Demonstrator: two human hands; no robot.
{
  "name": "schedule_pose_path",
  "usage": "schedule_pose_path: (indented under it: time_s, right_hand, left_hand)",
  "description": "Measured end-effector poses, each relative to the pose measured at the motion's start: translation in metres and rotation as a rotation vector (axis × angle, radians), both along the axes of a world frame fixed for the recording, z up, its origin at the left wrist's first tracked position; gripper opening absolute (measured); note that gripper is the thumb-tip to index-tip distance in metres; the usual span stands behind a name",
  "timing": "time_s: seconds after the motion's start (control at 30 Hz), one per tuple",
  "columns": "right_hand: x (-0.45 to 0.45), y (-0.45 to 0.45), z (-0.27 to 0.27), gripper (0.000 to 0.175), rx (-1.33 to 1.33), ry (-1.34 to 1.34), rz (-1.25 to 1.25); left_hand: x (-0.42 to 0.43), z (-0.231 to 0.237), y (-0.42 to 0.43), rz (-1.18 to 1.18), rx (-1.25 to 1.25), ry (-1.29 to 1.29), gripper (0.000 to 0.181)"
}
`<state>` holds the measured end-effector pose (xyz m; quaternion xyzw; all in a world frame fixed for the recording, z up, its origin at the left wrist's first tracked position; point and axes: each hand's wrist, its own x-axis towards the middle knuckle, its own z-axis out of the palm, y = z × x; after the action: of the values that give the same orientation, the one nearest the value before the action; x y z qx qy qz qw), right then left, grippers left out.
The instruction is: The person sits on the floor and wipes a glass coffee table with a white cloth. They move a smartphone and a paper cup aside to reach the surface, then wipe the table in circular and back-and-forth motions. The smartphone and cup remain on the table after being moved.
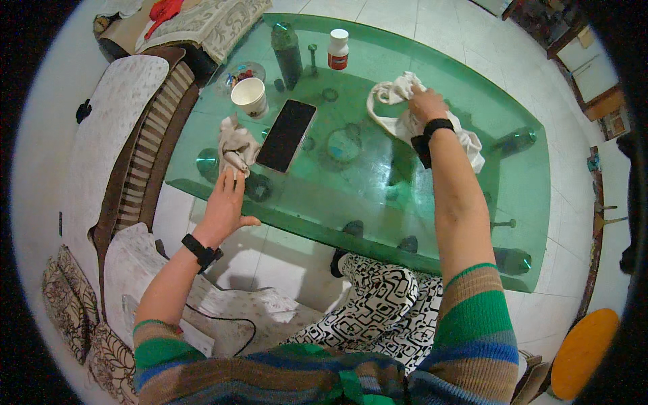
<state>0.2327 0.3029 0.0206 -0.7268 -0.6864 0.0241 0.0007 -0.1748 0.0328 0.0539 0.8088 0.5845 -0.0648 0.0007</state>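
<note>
At the left side of the green glass table [364,223], my left hand [225,205] has its fingertips against a crumpled beige cloth [237,144]. Its thumb is spread away from the fingers. My right hand [428,105] reaches across the table and grips a bunched white cloth [468,147] that has a long strap-like loop lying to its left. Some of the right fingers are hidden in the folds. Between the two cloths, close to the beige one, a smartphone [287,135] lies with its dark screen up.
Behind the beige cloth stands a white paper cup [249,97], in front of a clear dish [240,76] of small items. A dark bottle [287,53] and a white pill bottle [338,49] stand at the back. A covered sofa [121,126] runs along the left. An orange stool [584,354] is at lower right.
</note>
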Motion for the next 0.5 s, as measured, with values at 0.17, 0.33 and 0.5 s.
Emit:
schedule_pose_path:
  time_s: [0.17, 0.33, 0.5]
  right_hand:
    - [0.030, -0.035, 0.004, 0.034, -0.062, 0.003, -0.132]
    - [0.027, -0.091, 0.005, 0.038, -0.089, -0.138, -0.019]
    - [0.014, -0.151, 0.014, 0.043, -0.076, -0.165, 0.094]
  left_hand:
    - [-0.004, -0.003, -0.003, -0.021, 0.043, -0.003, 0.108]
    - [-0.007, -0.010, -0.001, 0.060, -0.014, -0.036, 0.110]
    - [-0.009, -0.018, 0.000, 0.060, 0.008, -0.019, 0.111]
